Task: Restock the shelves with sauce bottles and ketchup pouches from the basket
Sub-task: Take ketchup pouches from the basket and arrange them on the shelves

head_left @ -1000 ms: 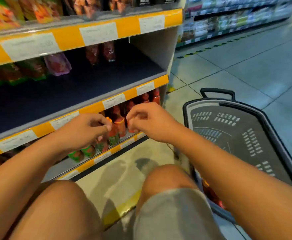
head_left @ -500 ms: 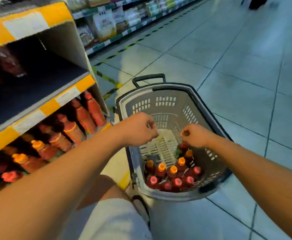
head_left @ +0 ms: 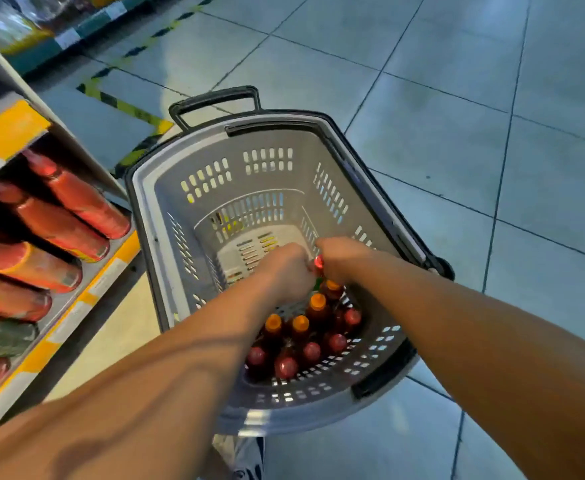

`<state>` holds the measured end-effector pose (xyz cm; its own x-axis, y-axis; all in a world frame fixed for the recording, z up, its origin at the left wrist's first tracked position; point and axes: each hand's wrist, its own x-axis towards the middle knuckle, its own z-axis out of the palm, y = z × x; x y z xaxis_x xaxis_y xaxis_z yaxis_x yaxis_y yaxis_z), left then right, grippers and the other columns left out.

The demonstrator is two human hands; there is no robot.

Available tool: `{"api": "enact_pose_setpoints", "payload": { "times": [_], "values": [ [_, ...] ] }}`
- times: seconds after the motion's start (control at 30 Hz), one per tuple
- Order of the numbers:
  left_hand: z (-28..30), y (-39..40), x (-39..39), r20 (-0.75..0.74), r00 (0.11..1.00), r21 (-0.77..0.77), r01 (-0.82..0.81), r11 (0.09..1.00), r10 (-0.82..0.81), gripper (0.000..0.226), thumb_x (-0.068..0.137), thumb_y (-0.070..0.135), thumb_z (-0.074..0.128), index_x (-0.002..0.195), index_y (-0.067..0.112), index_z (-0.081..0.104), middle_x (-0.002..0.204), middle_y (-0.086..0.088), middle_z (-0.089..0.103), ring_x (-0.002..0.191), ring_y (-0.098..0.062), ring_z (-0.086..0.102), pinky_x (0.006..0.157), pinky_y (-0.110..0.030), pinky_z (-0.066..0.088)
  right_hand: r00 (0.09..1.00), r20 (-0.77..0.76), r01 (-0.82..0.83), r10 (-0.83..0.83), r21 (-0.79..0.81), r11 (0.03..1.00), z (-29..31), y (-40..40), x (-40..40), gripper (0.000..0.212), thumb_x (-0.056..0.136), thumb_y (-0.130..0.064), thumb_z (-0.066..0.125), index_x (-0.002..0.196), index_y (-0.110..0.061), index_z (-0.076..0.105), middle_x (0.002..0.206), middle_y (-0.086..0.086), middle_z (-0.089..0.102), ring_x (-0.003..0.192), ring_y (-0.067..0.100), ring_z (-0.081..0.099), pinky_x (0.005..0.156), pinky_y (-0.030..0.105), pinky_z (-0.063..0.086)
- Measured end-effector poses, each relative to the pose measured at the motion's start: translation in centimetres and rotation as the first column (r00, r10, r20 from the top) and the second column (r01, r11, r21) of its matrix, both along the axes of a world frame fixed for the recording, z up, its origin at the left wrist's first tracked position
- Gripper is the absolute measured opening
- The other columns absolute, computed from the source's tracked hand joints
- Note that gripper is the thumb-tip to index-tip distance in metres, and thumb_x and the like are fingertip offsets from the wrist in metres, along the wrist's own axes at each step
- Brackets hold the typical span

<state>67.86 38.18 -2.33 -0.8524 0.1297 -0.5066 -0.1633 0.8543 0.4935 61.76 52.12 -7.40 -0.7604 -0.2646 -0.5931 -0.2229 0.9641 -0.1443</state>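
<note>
Head view: about a dozen sauce bottles (head_left: 300, 341) stand at the near end of the basket (head_left: 270, 415), so much remains. Left hand (head_left: 289, 271) and right hand (head_left: 341, 259) both clench around a red-capped bottle (head_left: 318, 262). Shelf (head_left: 76, 306) beside already holds bottles; no pouches visible.

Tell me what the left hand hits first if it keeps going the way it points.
Most likely the red-capped bottle between the left hand and the right hand. It may already touch it; depth is unclear. Past that lies the basket wall.
</note>
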Motion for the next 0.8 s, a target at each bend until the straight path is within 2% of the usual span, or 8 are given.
{"api": "enact_pose_setpoints", "payload": {
  "times": [0.1,0.17,0.3,0.47,0.57,0.67,0.73,0.8],
  "values": [
    [-2.3,0.9,1.5,0.035,0.997,-0.062,0.075,0.995,-0.073,0.014,0.092,0.019,0.059,0.102,0.013,0.068,0.108,-0.013,0.071,0.099,-0.033,0.066,0.078,-0.039,0.053,0.993,0.064,-0.106,0.101,0.075,0.991,-1.7,-0.3,-0.3,0.044,0.092,-0.015,0.067,0.134,-0.012,0.054,0.131,0.014,0.059,0.116,0.035,0.062,0.082,0.034,0.05],
    [-3.6,1.6,2.3,0.039,0.992,-0.074,0.123,0.99,-0.12,0.018,0.092,0.019,0.059,0.108,0.017,0.065,0.115,-0.013,0.068,0.105,-0.034,0.064,0.083,-0.041,0.054,0.993,0.066,-0.107,0.103,0.067,0.992,-2.6,-0.3,-0.4,0.043,0.089,-0.016,0.07,0.129,-0.013,0.057,0.129,0.014,0.062,0.111,0.034,0.063,0.086,0.035,0.054],
    [-6.3,2.7,2.9,0.03,0.973,-0.099,0.229,0.968,-0.227,0.037,0.091,0.019,0.064,0.127,0.015,0.059,0.127,-0.015,0.059,0.118,-0.037,0.059,0.095,-0.049,0.054,0.999,0.031,-0.038,0.038,0.008,0.999,-4.2,-0.2,-0.6,0.043,0.091,-0.014,0.065,0.132,-0.014,0.053,0.13,0.017,0.059,0.113,0.036,0.062,0.097,0.04,0.053],
    [-8.3,3.2,3.0,0.01,0.97,-0.097,0.244,0.965,-0.244,0.04,0.098,0.016,0.058,0.138,0.014,0.051,0.131,-0.017,0.056,0.119,-0.038,0.059,0.097,-0.049,0.052,1.0,0.009,-0.019,0.019,-0.031,0.999,-5.7,-0.3,-0.9,0.027,0.093,-0.013,0.062,0.118,-0.021,0.058,0.116,0.01,0.061,0.099,0.031,0.063,0.091,0.039,0.055],
    [-8.9,3.1,2.9,-0.023,0.974,-0.04,0.225,0.973,-0.226,0.038,0.1,0.011,0.052,0.139,0.013,0.049,0.131,-0.018,0.058,0.119,-0.038,0.06,0.097,-0.047,0.049,1.0,-0.028,0.009,-0.01,-0.034,0.999,-6.1,-0.3,-1.1,0.014,0.097,-0.018,0.055,0.11,-0.021,0.06,0.112,0.01,0.059,0.096,0.03,0.062,0.092,0.039,0.055],
    [-9.2,3.2,2.7,0.012,0.975,-0.009,0.221,0.975,-0.221,0.039,0.103,0.014,0.048,0.142,0.016,0.046,0.132,-0.019,0.06,0.119,-0.038,0.061,0.098,-0.047,0.05,0.999,-0.027,0.046,-0.047,-0.037,0.998,-6.5,-0.3,-1.4,0.016,0.097,-0.019,0.053,0.106,-0.022,0.065,0.104,0.006,0.061,0.088,0.026,0.063,0.079,0.035,0.054],
    [-9.2,3.2,2.8,0.041,0.969,-0.026,0.245,0.969,-0.244,0.039,0.103,0.015,0.049,0.142,0.02,0.046,0.13,-0.018,0.061,0.116,-0.038,0.062,0.099,-0.05,0.052,0.998,-0.009,0.066,-0.067,-0.04,0.997,-6.6,-0.4,-1.5,0.016,0.095,-0.017,0.057,0.106,-0.021,0.068,0.102,0.006,0.064,0.086,0.026,0.065,0.074,0.034,0.053],
    [-9.1,3.1,2.8,0.062,0.964,-0.032,0.26,0.965,-0.257,0.035,0.102,0.013,0.049,0.137,0.019,0.05,0.126,-0.019,0.063,0.114,-0.038,0.063,0.098,-0.052,0.053,0.997,0.024,0.072,-0.072,-0.018,0.997,-6.4,-0.5,-1.5,0.015,0.089,-0.015,0.067,0.102,-0.023,0.069,0.101,0.004,0.065,0.084,0.024,0.064,0.076,0.034,0.055]
  ]
}}
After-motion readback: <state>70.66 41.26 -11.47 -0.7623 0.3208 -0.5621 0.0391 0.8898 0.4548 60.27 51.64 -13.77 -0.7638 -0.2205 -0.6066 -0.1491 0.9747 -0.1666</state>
